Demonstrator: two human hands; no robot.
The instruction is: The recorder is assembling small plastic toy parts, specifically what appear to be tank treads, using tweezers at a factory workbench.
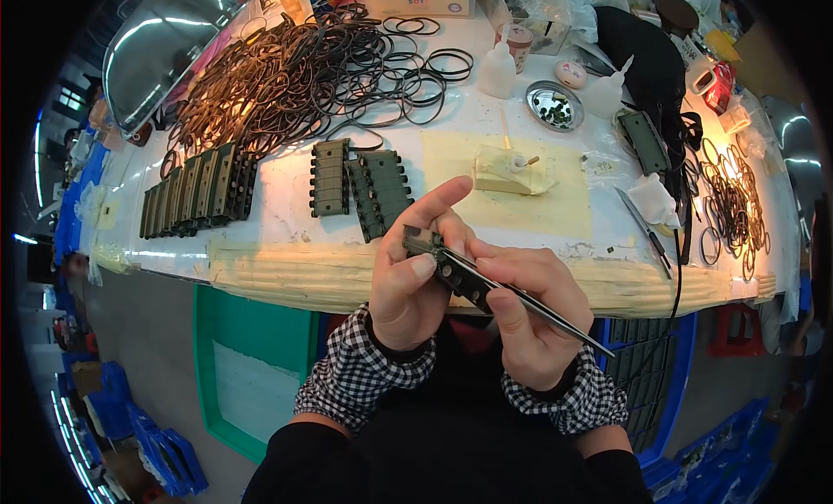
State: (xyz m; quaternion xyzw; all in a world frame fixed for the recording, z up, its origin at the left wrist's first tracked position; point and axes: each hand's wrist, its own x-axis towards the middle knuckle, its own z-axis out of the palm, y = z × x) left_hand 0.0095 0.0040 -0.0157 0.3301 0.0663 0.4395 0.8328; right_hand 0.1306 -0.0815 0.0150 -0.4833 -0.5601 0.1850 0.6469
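My left hand (401, 294) grips a dark green slotted plastic piece (464, 281) with small round holes along its side, the index finger stretched out past it. My right hand (547, 352) is closed on a pair of metal tweezers (573, 328), whose points reach the upper end of the piece by my left thumb. What the tips touch is too small to make out. Just beyond my hands, similar green pieces (379, 192) lie on the table, with one more ribbed piece (330, 179) beside them. A row of several such pieces (201, 187) stands farther left.
A tangled heap of dark rubber rings (295, 75) covers the back left. A taped block (512, 173), white squeeze bottle (497, 68) and round metal dish (548, 89) of tiny dark parts stand beyond. A knife-like tool (640, 226) lies right. A green tray (256, 330) sits below the padded table edge.
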